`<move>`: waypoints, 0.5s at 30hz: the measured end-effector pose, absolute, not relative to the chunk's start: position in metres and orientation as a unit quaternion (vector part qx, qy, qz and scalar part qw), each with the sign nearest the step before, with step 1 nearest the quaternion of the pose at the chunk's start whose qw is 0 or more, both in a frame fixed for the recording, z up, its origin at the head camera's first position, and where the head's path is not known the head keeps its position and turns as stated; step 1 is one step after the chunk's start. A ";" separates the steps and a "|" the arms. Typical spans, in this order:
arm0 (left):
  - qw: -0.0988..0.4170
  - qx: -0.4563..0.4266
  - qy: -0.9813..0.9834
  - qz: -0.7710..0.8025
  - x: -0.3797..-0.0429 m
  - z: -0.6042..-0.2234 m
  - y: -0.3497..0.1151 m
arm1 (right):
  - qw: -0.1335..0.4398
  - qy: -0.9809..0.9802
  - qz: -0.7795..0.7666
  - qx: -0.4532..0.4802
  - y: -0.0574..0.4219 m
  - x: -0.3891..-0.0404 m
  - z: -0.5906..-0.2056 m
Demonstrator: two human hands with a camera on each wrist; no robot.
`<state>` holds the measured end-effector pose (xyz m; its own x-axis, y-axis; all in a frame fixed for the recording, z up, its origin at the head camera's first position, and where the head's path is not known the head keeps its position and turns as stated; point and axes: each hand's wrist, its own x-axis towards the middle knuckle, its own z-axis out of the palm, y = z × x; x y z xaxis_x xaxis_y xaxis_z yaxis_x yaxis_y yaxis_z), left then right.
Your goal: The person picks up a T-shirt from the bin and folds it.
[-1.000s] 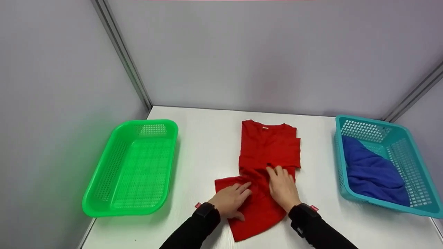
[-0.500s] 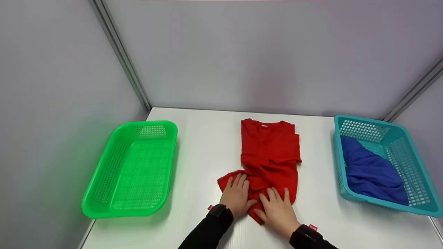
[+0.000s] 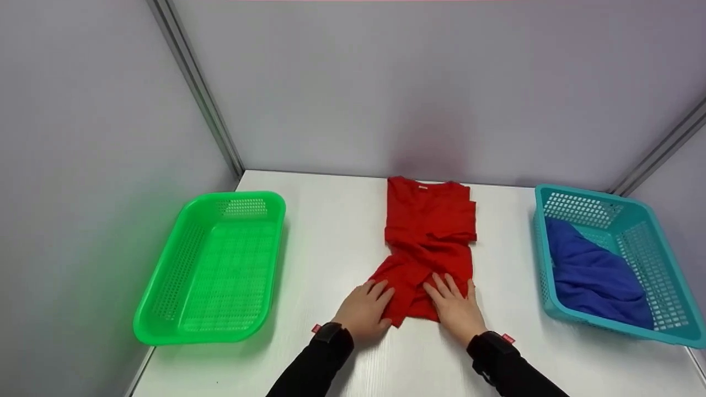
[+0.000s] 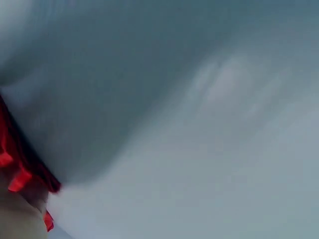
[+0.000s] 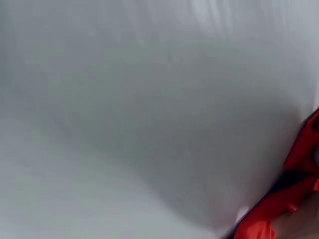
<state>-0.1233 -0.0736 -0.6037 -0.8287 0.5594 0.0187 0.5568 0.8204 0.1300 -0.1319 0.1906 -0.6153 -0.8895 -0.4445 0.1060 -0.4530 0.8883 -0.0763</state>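
Note:
A red shirt (image 3: 430, 218) lies on the white table, its collar and small label toward the back wall. The upper part is folded fairly flat, while the lower part is creased and skewed, with a corner pointing at the front. My left hand (image 3: 361, 311) rests on the shirt's lower left edge, fingers extended. On the lower right part rests my right hand (image 3: 456, 310), fingers spread. In the left wrist view only a strip of red cloth (image 4: 20, 159) and a bit of the hand show; the right wrist view catches red cloth (image 5: 299, 174) at its right edge.
A green basket (image 3: 276, 248) stands at the left with its mesh floor showing. At the right stands a teal basket (image 3: 543, 264) holding a crumpled blue cloth (image 3: 595, 275). Grey panels (image 3: 353, 88) enclose the white table (image 3: 320, 231) at the back and sides.
The shirt has slid toward the back wall, and its lower left flap has been drawn inward. My right hand first came back toward the front edge, then moved forward with the shirt.

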 end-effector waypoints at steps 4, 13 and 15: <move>0.010 0.327 0.942 0.073 -0.123 -0.602 -0.078 | 0.057 -0.974 0.035 0.216 0.206 -0.130 -0.614; -0.095 0.378 0.921 -0.011 -0.120 -0.606 -0.069 | 0.055 -0.979 0.057 0.189 0.231 -0.119 -0.616; -0.115 0.386 0.915 -0.037 -0.121 -0.606 -0.066 | 0.049 -0.978 0.063 0.194 0.230 -0.116 -0.615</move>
